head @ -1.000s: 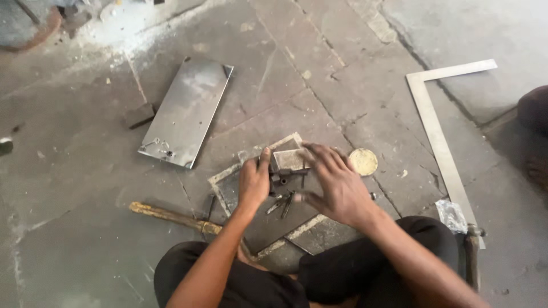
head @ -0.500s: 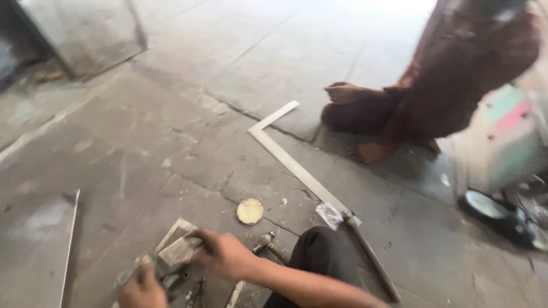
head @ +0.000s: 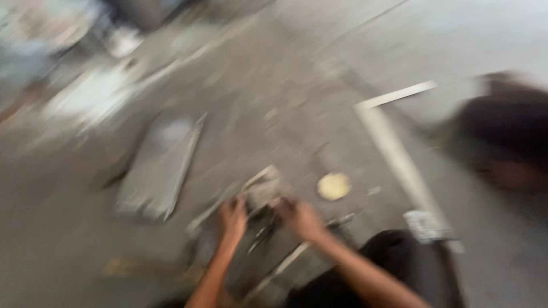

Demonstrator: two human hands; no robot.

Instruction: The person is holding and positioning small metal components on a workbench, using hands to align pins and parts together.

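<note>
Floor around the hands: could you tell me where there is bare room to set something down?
Bare floor lies between the flat metal plate and the steel square, above the yellow disc. It is crowded where left hand and right hand meet at the small metal piece.

A metal plate (head: 162, 168), steel square (head: 394, 148) and yellow disc (head: 334, 186) lie on the floor.

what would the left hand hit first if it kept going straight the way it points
The left hand points up and slightly right, at the small metal piece lying just ahead of its fingertips. That would likely be met first, though blur hides whether they already touch.
</note>
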